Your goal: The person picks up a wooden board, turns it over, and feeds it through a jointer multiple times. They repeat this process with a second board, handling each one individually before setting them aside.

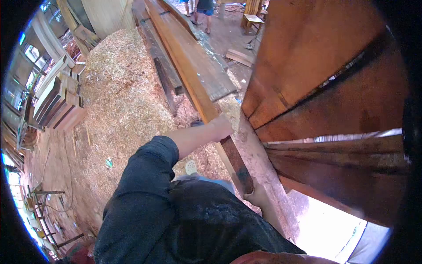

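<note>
A long orange-brown wooden beam [191, 79] runs from the top of the view down to my body. My left hand [222, 126] is wrapped over the beam partway along it, its forearm reaching across from the left. Closer to my body, my right hand [256, 194] grips the beam's near end, where the wood looks darker, with the thumb against its end. The undersides of the fingers on both hands are hidden. Beyond my left hand, the beam passes beside a wide grey-brown board [206, 70].
Large reddish-brown boards [325, 97] lean close on the right. A heap of wood shavings [123, 75] covers the floor at left, beside stacked thick planks [61, 103]. A wooden chair [253, 20] and people's legs [207, 22] are at the top.
</note>
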Available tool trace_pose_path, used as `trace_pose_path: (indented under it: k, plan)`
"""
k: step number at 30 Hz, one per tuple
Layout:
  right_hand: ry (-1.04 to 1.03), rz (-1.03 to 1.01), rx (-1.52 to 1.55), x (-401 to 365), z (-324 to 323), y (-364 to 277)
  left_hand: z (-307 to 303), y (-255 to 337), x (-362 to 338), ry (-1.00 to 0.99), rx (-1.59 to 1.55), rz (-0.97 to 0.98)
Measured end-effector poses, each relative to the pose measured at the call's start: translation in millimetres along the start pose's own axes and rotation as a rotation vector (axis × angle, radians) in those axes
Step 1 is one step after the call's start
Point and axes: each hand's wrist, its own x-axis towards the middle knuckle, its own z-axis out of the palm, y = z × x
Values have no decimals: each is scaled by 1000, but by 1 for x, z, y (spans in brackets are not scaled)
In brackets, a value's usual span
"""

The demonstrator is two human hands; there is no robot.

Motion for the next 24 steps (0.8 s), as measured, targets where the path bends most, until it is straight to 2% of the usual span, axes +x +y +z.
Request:
trace_pose_path:
  k: [1,4,7,8,14,17,19,22,24]
  plan:
    - [-4,22,5,-16,-5,13,-6,18,5,-46,-25,19]
    - [71,-79,97,-62,-7,69,-25,87,19,-142,-89,43]
    - [48,-36,159,-117,-21,111,-45,151,34,-206,-142,116]
    - [55,1,82,-138,-32,110,-45,173,38,-226,-166,156]
    - [35,143,96,-234,-49,193,-55,299,70,-337,-168,298]
    - [57,191,69,-282,-52,229,-36,359,83,-293,-233,386]
    - [-5,390,-8,-309,-53,247,-47,396,90,-349,-223,428]
    - [82,264,-78,-347,-51,285,-47,441,100,-374,-247,472]
    - [55,370,-30,-361,-49,301,-40,465,104,-357,-242,491]
